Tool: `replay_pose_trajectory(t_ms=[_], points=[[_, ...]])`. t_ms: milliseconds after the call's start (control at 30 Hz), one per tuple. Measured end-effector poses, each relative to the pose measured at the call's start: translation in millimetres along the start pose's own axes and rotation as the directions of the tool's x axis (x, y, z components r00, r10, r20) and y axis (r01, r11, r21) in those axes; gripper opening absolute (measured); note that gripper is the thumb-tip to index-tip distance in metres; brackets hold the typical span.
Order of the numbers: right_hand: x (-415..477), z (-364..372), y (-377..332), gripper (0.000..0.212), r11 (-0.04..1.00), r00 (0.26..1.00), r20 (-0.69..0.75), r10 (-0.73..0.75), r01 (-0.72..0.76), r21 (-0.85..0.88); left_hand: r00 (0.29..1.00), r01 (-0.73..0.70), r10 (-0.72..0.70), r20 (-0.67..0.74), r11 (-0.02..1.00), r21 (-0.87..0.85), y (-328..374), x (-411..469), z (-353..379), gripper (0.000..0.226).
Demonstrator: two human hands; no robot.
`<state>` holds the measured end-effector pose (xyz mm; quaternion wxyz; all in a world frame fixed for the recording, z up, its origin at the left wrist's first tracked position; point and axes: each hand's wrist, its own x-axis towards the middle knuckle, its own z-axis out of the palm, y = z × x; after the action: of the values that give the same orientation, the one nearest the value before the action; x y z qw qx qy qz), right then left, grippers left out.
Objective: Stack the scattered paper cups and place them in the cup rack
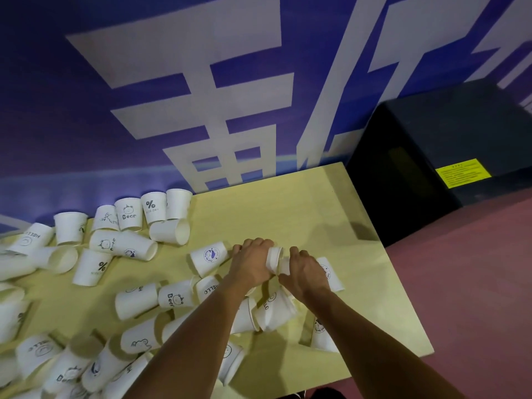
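Note:
Several white paper cups with printed logos lie scattered on the pale yellow table. My left hand grips a paper cup near its rim, and my right hand holds a second cup that lies on its side to the right, its narrow end meeting the first cup between my hands. More cups lie under my wrists, among them a HELLO cup and a Bear cup. Upright cups stand in a row at the table's back edge. No cup rack is in view.
A blue wall with large white characters rises behind the table. A black box with a yellow label stands on the reddish floor to the right. The table's right edge runs close to my right forearm.

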<state>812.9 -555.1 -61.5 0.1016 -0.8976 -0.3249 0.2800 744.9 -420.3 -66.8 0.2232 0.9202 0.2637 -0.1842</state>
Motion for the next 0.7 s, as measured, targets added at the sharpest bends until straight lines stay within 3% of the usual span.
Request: replay_pose_trajectory(t_ms=[167, 400, 700], points=[[6, -22, -7, 0.054, 0.992, 0.997, -0.073, 0.011, -0.002, 0.127, 0.998, 0.016, -0.019, -0.065, 0.999, -0.040, 0, -6, -30, 0.066], [7, -47, -32, 0.076, 0.941, 0.986, -0.162, 0.048, 0.009, 0.337, 0.950, 0.068, -0.115, -0.291, 0.984, -0.165, -28, -38, -62, 0.070], [-17, -13, -164, 0.084, 0.915, 0.983, -0.110, -0.149, 0.179, 0.361, 0.845, 0.253, -0.358, -0.396, 0.922, -0.294, -138, -145, -84, 0.071]])
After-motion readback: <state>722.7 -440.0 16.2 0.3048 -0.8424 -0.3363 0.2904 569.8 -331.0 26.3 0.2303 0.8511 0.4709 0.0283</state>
